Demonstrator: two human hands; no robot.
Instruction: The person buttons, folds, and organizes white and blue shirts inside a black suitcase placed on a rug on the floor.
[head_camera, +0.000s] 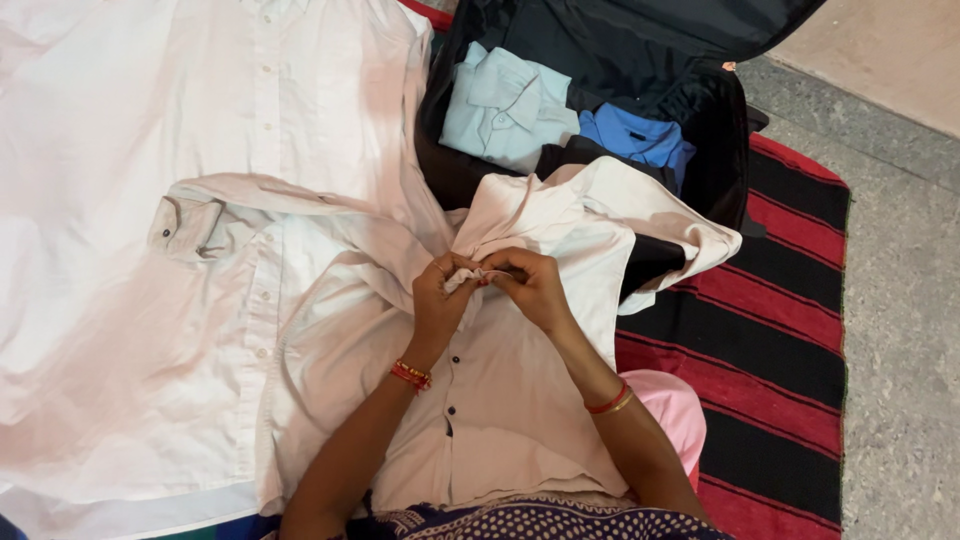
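Note:
A pale pink shirt with dark buttons (500, 400) lies spread over my lap, its collar end reaching the suitcase. My left hand (440, 292) and my right hand (530, 285) meet at the shirt's upper front, both pinching the same fold of fabric near the placket. Red bangles sit on both wrists. A second, larger pale shirt (200, 150) with light buttons lies flat to the left, one cuffed sleeve (185, 228) folded across it.
An open black suitcase (720, 130) stands ahead, holding a folded light blue shirt (505, 105), a brighter blue shirt (640, 135) and a dark garment. A red and black striped mat (780, 330) lies under it. Grey stone floor (900, 300) is at the right.

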